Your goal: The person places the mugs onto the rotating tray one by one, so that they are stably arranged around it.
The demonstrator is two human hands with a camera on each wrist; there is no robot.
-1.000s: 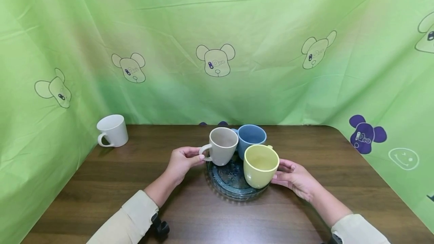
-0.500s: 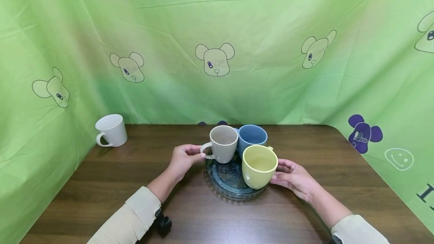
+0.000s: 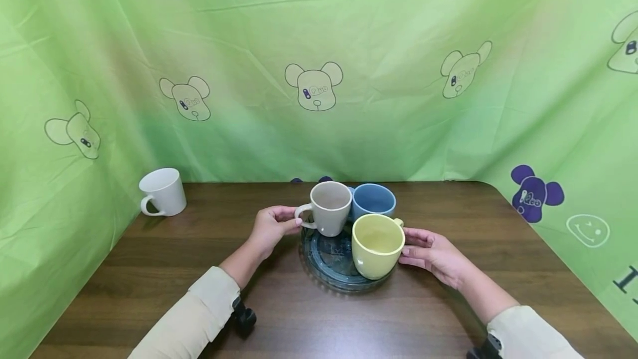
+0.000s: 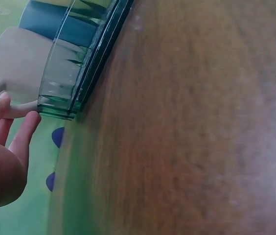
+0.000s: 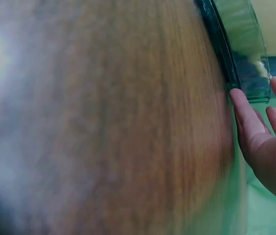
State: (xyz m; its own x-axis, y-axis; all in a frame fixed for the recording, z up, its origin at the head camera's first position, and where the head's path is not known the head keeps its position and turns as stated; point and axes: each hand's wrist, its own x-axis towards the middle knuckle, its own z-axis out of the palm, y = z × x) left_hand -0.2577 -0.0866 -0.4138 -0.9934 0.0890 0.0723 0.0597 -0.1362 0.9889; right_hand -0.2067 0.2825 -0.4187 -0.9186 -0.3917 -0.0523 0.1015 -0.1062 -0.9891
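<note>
A round bluish glass dish on the table carries three mugs: a beige mug, a blue mug and a yellow mug. My left hand pinches the beige mug's handle, thumb in front and fingers behind; one lower finger reaches the dish's rim. My right hand is beside the yellow mug with its fingers nearly straight. In the right wrist view, its fingertips rest at the outer wall of the dish.
A white mug stands at the table's back left corner. Green cloth with printed bear heads hangs along the back and sides of the brown wooden table.
The mugs have turned clockwise, seen from above: beige shifted back, blue slightly right, yellow left and slightly nearer. My left hand moved back with the beige mug; my right hand shifted slightly back.
</note>
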